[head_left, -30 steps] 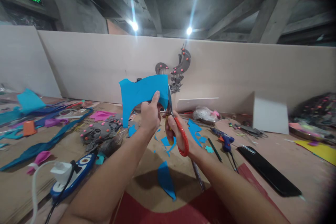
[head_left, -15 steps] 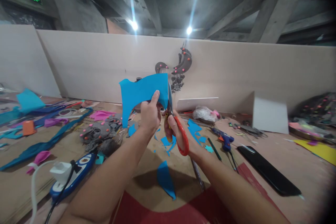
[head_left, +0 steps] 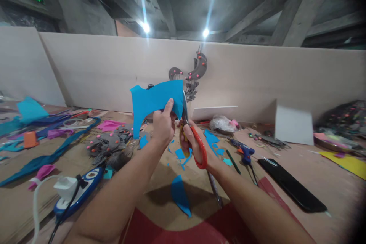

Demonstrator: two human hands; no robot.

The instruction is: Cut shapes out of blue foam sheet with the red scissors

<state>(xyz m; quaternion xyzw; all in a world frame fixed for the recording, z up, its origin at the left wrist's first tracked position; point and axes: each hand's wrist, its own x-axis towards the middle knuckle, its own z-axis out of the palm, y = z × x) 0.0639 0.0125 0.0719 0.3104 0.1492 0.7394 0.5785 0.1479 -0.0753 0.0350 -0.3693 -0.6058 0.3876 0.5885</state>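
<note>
A blue sheet (head_left: 154, 99), with a curved upper edge and a leg-like strip down its left side, is pinched in my left hand (head_left: 164, 124), thumb on its face. My right hand (head_left: 190, 141) grips a pair of scissors (head_left: 200, 152) with red and yellow handles. The blades point upward along the sheet's right edge; whether they touch it I cannot tell. Beneath my hands, blue scraps (head_left: 180, 154) are scattered on the brown board (head_left: 154, 183). Nearer to me lies a larger pointed blue offcut (head_left: 180, 196).
To the left are a blue power strip (head_left: 88, 183) with a white plug and a heap of grey felt pieces (head_left: 108, 145). On the right lie a glue gun (head_left: 244, 150), a black phone-like slab (head_left: 291, 185) and yellow sheet (head_left: 343, 164). A white panel (head_left: 114, 68) stands behind.
The scissors' handles have shifted slightly and the blades' angle has changed a little at the sheet's right edge. My left hand and the blue sheet stay almost still.
</note>
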